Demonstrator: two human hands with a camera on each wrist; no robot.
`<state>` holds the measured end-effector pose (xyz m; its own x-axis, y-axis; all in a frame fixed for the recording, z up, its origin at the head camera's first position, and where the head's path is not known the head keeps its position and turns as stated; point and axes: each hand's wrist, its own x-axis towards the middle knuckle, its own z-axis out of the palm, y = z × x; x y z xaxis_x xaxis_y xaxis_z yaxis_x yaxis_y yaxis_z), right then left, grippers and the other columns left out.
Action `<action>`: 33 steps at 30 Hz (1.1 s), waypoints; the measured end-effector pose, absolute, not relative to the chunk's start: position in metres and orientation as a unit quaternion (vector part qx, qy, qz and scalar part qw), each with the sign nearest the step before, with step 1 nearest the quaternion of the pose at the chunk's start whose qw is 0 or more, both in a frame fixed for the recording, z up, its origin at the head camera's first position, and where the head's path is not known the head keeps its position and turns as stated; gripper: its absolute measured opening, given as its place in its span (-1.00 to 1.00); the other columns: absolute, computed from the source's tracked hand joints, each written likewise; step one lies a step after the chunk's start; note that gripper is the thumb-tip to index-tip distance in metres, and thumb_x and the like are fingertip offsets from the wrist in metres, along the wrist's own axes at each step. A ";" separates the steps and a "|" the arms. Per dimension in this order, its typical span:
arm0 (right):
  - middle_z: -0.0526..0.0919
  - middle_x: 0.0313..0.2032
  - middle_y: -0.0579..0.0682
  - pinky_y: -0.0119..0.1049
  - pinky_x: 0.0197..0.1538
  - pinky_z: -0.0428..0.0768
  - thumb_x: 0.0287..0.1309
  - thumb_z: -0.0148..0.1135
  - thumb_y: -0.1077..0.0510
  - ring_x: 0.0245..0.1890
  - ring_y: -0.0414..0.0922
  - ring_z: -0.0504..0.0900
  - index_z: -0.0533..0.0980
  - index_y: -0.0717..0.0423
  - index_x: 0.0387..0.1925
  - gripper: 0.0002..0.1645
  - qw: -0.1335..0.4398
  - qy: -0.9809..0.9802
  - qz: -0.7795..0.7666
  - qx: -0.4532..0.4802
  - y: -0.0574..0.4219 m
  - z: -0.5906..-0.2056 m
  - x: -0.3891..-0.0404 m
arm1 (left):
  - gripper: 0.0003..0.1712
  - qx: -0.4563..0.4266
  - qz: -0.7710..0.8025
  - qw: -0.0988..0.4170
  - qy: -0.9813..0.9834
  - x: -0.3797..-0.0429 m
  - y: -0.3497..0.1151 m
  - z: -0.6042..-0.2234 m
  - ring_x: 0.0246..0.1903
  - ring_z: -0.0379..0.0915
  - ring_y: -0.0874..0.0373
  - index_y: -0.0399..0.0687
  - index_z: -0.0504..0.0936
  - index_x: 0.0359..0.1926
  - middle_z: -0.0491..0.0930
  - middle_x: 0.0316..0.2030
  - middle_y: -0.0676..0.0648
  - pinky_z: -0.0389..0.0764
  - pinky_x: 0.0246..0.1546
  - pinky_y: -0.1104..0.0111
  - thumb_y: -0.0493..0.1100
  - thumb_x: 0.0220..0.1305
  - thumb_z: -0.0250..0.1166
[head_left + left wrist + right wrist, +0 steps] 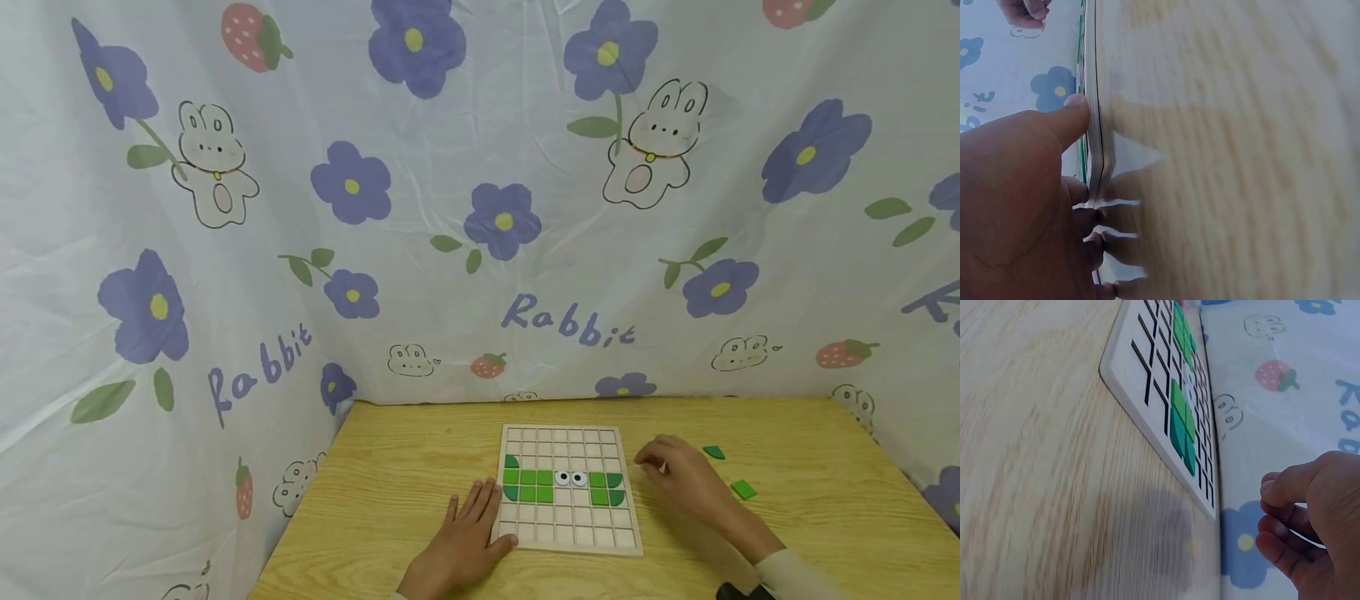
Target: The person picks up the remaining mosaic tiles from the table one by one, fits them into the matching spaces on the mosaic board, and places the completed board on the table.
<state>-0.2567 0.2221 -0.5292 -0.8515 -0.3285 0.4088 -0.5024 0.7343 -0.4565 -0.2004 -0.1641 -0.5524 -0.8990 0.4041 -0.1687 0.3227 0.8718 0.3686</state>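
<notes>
A wooden grid board [562,537] lies on the table. Light green square tiles [528,485], dark green quarter-round tiles [616,497] and two white eye tiles [578,478] sit in its middle rows. My left hand [467,537] rests at the board's left edge, fingers extended and thumb at the near corner. In the left wrist view, the thumb [1069,122] touches the board's side. Just off the board's right edge, my right hand [678,475] is above the table. Its fingers are loosely bent, thumb close to the index finger [1285,509], with nothing visible between them.
Right of the right hand, a loose dark green quarter-round tile [714,452] and a light green square tile [743,489] lie on the wooden table [405,450]. A white curtain [450,333] printed with flowers and rabbits hangs behind and at the sides.
</notes>
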 end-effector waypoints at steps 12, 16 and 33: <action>0.67 -0.27 -0.19 -0.39 -0.34 0.58 0.24 0.50 0.33 -0.34 -0.35 0.55 0.74 0.05 -0.20 -0.85 0.150 -0.933 0.270 0.183 0.268 -0.523 -0.250 | -0.01 0.190 0.167 0.117 0.960 -0.203 -0.165 -0.556 0.72 -0.21 -0.20 -0.14 0.00 0.73 -0.11 0.73 -0.19 -0.07 0.61 -0.35 0.38 0.61 0.01; 0.68 -0.27 -0.20 -0.38 -0.33 0.59 0.26 0.50 0.30 -0.34 -0.33 0.58 0.75 0.04 -0.19 -0.86 0.139 -0.940 0.261 0.170 0.280 -0.525 -0.249 | 0.00 0.190 0.171 0.122 0.959 -0.203 -0.165 -0.557 0.72 -0.22 -0.22 -0.14 0.00 0.73 -0.12 0.73 -0.20 -0.09 0.60 -0.37 0.38 0.61 0.01; 0.67 -0.27 -0.17 -0.39 -0.39 0.52 0.32 0.44 0.29 -0.38 -0.40 0.50 0.74 0.08 -0.14 -0.88 0.130 -0.946 0.262 0.139 0.316 -0.530 -0.243 | 0.00 0.194 0.184 0.110 0.957 -0.200 -0.165 -0.558 0.71 -0.20 -0.23 -0.18 0.03 0.71 -0.08 0.72 -0.23 -0.10 0.60 -0.36 0.37 0.61 0.03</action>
<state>-0.2431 0.3165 -0.5302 -0.9276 -0.1945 0.3191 -0.3308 0.8244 -0.4592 -0.1999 -0.1646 -0.5581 -0.9007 0.4116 -0.1393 0.3304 0.8570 0.3955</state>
